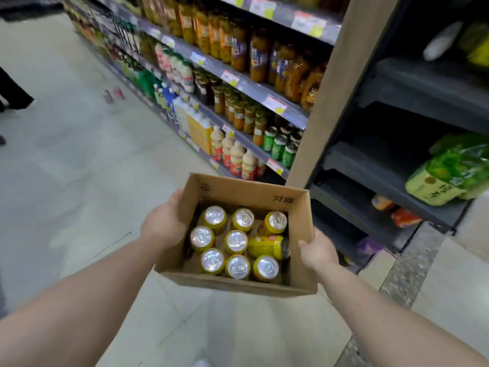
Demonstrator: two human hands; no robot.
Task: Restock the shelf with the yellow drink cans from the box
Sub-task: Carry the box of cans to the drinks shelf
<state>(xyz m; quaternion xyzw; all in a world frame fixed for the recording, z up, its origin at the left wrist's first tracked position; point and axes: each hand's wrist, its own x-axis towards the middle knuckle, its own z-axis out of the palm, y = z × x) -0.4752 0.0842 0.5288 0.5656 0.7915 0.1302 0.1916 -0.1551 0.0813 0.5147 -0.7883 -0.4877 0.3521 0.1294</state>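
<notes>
We carry the box (239,192) of yellow cans (236,241) (one lying on its side), left hand (164,225) and right hand (318,250) gripping opposite walls beside the shelf (391,165).

Nine cans (236,241) sit in the box (238,190), one on its side at right; shelves (391,165) stand far right.

My left hand (162,225) and right hand (318,250) bare: no gloves, rings, watch. My forearms bare right to frame edge, no sleeves visible. Fingers mostly hidden.
</notes>
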